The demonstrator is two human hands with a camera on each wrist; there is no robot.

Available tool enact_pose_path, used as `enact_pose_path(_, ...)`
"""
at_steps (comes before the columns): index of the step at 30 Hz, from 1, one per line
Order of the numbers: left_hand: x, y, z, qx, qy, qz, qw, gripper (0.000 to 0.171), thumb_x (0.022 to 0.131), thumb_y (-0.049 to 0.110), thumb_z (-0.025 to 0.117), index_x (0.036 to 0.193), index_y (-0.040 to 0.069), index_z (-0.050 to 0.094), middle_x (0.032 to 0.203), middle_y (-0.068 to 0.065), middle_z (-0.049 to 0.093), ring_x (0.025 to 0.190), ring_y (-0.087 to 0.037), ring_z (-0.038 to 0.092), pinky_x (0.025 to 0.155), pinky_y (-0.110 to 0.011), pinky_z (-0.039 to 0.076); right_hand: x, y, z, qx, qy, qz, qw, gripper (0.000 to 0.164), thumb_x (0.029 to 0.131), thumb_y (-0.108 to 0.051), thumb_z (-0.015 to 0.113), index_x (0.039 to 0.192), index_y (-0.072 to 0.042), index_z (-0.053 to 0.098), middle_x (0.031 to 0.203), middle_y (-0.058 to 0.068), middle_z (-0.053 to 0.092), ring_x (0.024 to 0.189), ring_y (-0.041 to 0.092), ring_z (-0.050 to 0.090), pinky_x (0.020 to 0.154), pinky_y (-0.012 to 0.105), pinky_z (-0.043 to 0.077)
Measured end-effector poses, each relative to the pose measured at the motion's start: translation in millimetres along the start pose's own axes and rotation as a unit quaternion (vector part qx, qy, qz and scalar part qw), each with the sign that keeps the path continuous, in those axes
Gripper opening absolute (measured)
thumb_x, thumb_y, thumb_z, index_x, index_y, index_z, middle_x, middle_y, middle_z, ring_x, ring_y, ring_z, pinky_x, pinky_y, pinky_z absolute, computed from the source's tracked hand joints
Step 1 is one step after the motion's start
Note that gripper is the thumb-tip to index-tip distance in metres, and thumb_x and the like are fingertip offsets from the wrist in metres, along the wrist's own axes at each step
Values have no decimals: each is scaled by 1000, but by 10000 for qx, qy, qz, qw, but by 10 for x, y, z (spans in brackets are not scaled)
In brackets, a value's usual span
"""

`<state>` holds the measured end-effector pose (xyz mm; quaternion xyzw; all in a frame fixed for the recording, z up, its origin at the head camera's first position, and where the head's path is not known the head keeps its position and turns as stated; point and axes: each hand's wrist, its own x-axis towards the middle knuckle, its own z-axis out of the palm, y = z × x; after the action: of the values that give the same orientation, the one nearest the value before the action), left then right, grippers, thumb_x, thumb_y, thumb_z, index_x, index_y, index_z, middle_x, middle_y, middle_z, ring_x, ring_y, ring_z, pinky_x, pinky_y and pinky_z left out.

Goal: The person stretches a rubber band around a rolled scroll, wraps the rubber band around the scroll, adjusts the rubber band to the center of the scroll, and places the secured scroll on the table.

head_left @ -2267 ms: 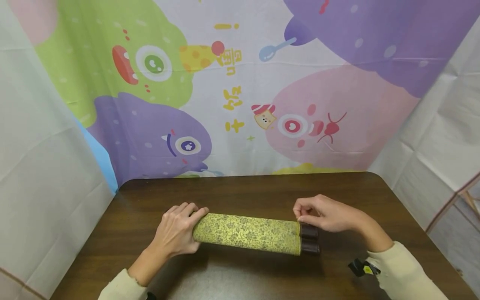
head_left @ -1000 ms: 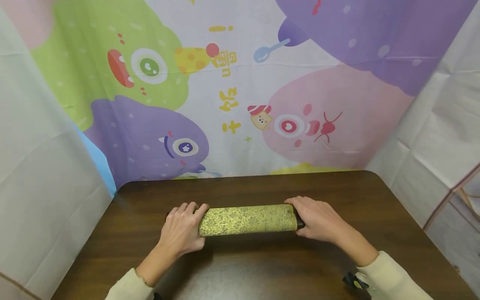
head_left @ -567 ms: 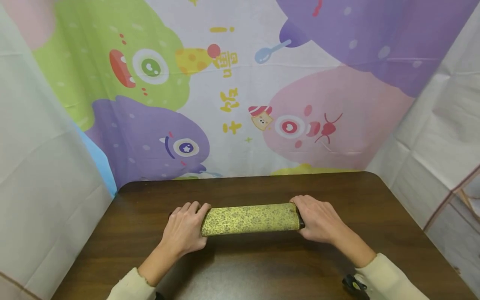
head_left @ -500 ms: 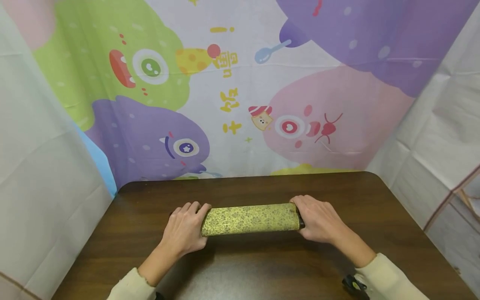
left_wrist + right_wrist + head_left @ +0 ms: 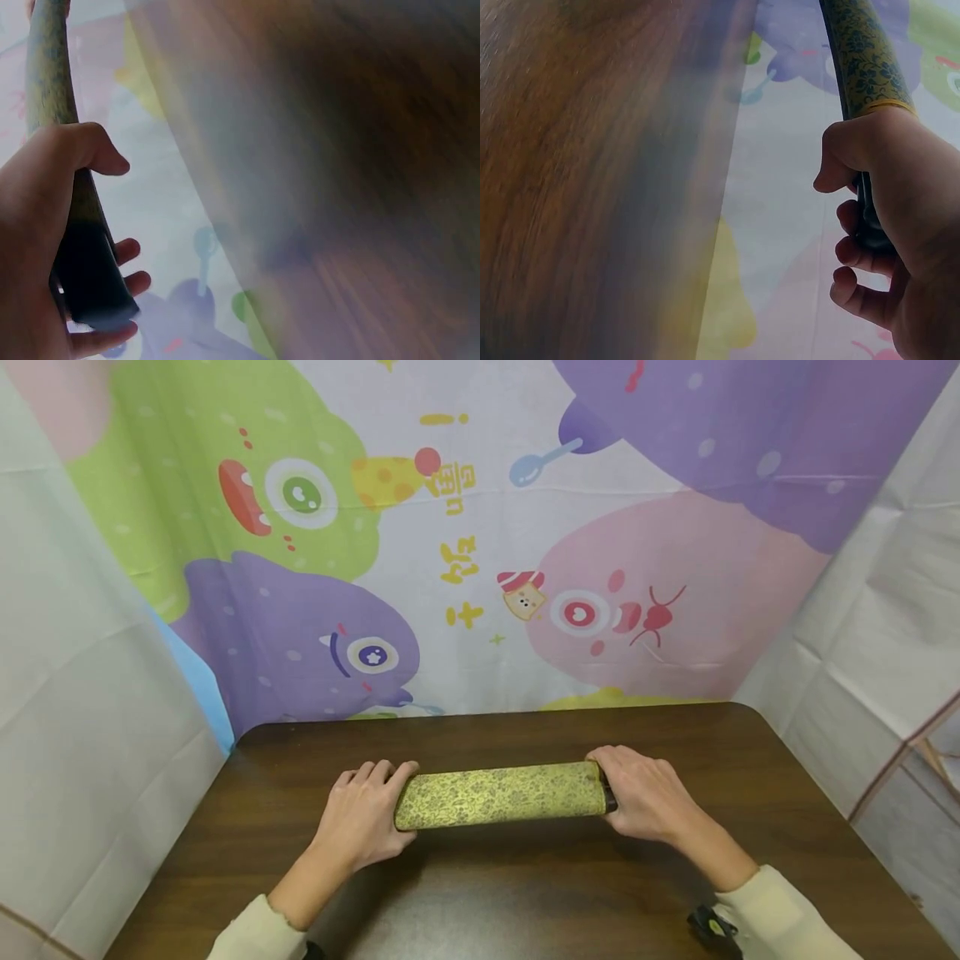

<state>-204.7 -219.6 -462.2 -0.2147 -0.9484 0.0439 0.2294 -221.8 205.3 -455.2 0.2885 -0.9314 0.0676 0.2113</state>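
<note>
A yellow-green brocade scroll (image 5: pixel 498 795) with a dark flower pattern and dark roller ends lies crosswise between my hands, above the table. My left hand (image 5: pixel 365 814) grips its left end, thumb on the near side. In the left wrist view a dark roller end (image 5: pixel 91 270) runs under the palm, with fingertips (image 5: pixel 138 282) showing beyond it. My right hand (image 5: pixel 647 795) grips the right end, covering much of the dark roller there. In the right wrist view the thumb crosses just below the brocade's yellow edge (image 5: pixel 889 103), and the fingers curl round the dark end.
A dark brown wooden table (image 5: pixel 517 902) spreads beneath, with a shadow under the scroll. Behind its far edge hangs a cartoon-printed curtain (image 5: pixel 480 677). Pale fabric sheets (image 5: pixel 885 610) close in the sides. A black strap (image 5: pixel 708 927) sits at the right sleeve.
My right hand, earlier pinching near the scroll's upper right corner, now grips its right end. The right end has risen and the scroll lies more level. Lately both hands have shifted only slightly.
</note>
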Motion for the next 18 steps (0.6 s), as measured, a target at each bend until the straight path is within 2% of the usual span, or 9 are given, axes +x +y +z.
enact_pose_path(3, -15, -57, 19, -151, 18, -65, 9999, 92, 62, 48, 105, 141, 19, 67, 113, -9, 77, 105, -34, 75, 85, -52, 64, -22, 35, -1, 7, 45, 27, 10000, 68, 63, -14, 99, 124, -12, 69, 114, 7, 78, 98, 26, 77, 65, 44, 61)
enact_pose_path(9, -31, -107, 67, -528, 375, 112, 9978, 69, 62, 27, 96, 123, 12, 69, 95, -8, 72, 84, -30, 69, 57, -41, 58, -43, 66, -10, 58, 74, -1, 10000, 65, 64, -14, 97, 124, -11, 69, 115, 8, 79, 99, 27, 78, 67, 46, 63)
enact_pose_path(15, -31, -117, 98, -629, 513, 188, 9965, 66, 59, 24, 94, 117, 10, 66, 89, -6, 70, 78, -29, 67, 54, -41, 57, -47, 57, -6, 132, 71, 73, 9999, 66, 66, -13, 98, 126, -12, 69, 116, 7, 78, 101, 28, 76, 67, 47, 63)
enact_pose_path(18, -29, -123, 119, -609, 654, 209, 9958, 66, 57, 25, 94, 115, 10, 66, 85, -5, 69, 75, -28, 66, 55, -42, 57, -42, 48, -8, 268, -42, 198, 9994, 72, 68, -15, 102, 131, -12, 68, 121, 7, 77, 105, 28, 74, 65, 46, 61)
